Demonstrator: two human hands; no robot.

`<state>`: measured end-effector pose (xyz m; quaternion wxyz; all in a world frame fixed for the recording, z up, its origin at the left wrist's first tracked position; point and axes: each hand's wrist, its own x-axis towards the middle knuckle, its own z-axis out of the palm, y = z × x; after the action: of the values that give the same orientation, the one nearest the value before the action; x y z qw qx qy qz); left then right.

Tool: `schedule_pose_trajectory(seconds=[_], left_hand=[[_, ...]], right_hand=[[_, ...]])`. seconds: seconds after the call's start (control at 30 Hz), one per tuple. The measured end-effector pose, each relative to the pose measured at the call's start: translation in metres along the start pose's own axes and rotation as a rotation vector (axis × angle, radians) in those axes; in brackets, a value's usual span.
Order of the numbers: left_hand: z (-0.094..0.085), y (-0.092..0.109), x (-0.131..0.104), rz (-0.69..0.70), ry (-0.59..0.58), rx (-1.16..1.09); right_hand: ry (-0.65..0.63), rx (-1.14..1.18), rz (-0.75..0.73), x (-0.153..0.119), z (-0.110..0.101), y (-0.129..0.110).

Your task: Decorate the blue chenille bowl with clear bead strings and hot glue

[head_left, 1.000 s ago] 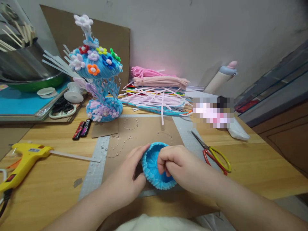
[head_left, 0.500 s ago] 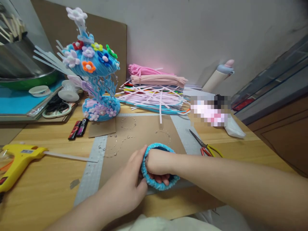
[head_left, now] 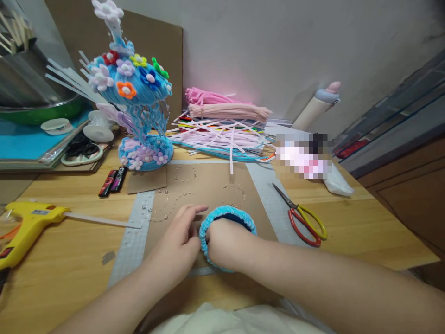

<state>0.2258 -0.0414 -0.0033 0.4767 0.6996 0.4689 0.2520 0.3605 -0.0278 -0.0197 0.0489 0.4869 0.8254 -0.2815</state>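
Observation:
A round hollow piece (head_left: 227, 211) with a fuzzy light-blue pipe-cleaner rim and a dark inside rests on the brown cardboard (head_left: 205, 185), its opening facing up toward me. My right hand (head_left: 225, 243) reaches into that opening; its fingers are hidden inside. At the left side of the rim is my left hand (head_left: 182, 236), with its index finger stretched out and its thumb close to the rim. Nothing shows in its fingers. Clear beaded strands (head_left: 167, 204) lie curled on the cardboard beyond my hands.
A blue pipe-cleaner ornament with flowers (head_left: 130, 83) stands at back left, beside bundled pipe cleaners (head_left: 225, 125). A yellow glue gun (head_left: 34, 222) lies at left. Scissors with red and yellow handles (head_left: 304, 215) lie right of the cardboard. A grey cutting mat (head_left: 121, 260) is underneath.
My left hand has loosened from the rim and its index finger now points out. My right hand and the blue piece have shifted slightly left; right fingertips that showed inside are now hidden.

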Motion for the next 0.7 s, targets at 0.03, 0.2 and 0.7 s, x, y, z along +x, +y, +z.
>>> schedule_pose_trajectory(seconds=[0.03, 0.2, 0.7], left_hand=[[-0.001, 0.002, -0.001, 0.026, 0.002, 0.003], [-0.012, 0.010, -0.006, 0.275, -0.200, 0.170], [-0.028, 0.017, 0.005, 0.508, -0.185, 0.574]], right_hand=[[-0.046, -0.034, 0.022, -0.007, -0.005, -0.002], [-0.141, -0.130, 0.055, -0.043, -0.044, -0.022], [0.458, -0.131, -0.186, -0.087, -0.023, 0.021]])
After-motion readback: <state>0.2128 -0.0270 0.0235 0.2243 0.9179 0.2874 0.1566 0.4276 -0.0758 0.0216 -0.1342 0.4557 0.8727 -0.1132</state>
